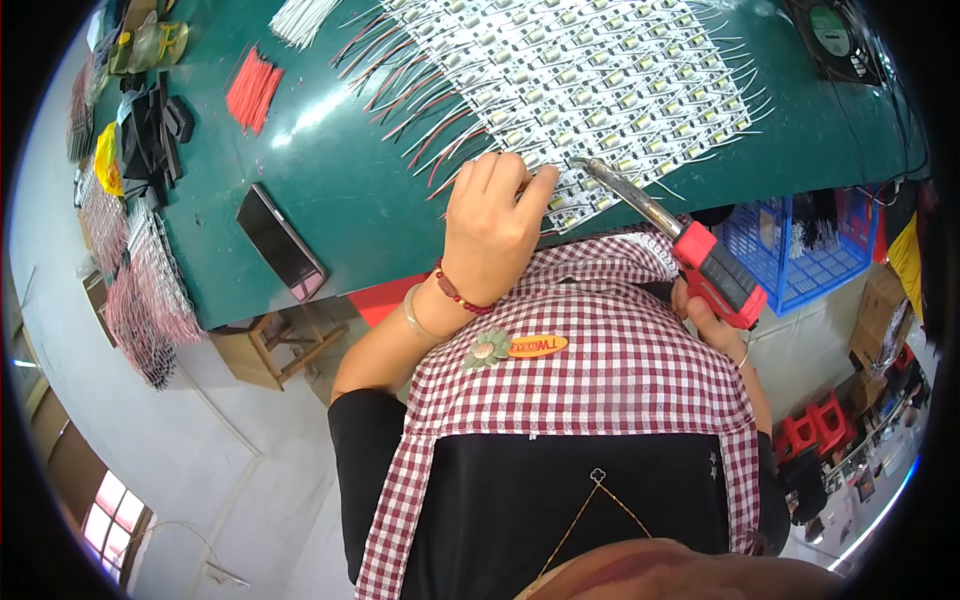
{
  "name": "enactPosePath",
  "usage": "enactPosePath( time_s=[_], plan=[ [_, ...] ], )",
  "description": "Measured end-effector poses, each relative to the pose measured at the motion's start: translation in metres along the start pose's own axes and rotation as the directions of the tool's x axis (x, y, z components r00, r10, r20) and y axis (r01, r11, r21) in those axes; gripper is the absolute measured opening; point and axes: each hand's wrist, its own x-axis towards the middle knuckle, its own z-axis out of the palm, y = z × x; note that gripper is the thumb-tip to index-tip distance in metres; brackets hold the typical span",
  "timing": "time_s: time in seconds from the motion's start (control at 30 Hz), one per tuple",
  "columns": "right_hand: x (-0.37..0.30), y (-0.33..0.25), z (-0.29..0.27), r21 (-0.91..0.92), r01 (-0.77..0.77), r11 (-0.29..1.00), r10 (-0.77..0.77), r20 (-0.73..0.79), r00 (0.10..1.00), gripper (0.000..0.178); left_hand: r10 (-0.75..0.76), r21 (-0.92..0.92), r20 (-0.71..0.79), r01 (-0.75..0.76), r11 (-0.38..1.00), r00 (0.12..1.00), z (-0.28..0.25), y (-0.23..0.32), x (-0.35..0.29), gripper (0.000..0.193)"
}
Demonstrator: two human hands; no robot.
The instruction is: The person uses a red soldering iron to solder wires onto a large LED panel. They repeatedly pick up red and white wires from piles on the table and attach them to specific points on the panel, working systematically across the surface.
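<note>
A large sheet of white LED circuit boards (590,90) lies on the green table, with rows of small components and wires fringing its edges. My left hand (495,210) rests at the sheet's near left edge with its fingers curled and pinched together. What lies between those fingertips is hidden. At the lower right, my right hand (708,318) grips a soldering iron (722,275) with a red and black handle. Its metal shaft slants up to the left, and the bent tip is over the boards, close to my left fingertips. Whether the tip touches a board I cannot tell.
A phone (282,242) lies on the green table (350,200) at left. Red wires (255,88) and white wires (300,18) sit in bundles farther back. Wire bunches (140,300) hang over the left edge. A blue crate (800,250) stands at right, below a black fan-like device (835,38).
</note>
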Motion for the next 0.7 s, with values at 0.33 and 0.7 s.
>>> enactPosePath(
  time_s=[0.33, 0.7],
  plan=[
    [0.000, 0.004, 0.002, -0.094, -0.002, 0.996, 0.001, -0.004, 1.000, 0.017, 0.040, -0.066, 0.055, -0.036, 0.997, 0.998, 0.000, -0.008, 0.006, 0.023],
    [-0.005, 0.015, -0.004, -0.124, 0.024, 0.992, -0.019, 0.038, 0.999, 0.021, 0.105, -0.001, 0.131, -0.105, 0.994, 0.986, -0.004, -0.008, 0.012, 0.022]
  ],
)
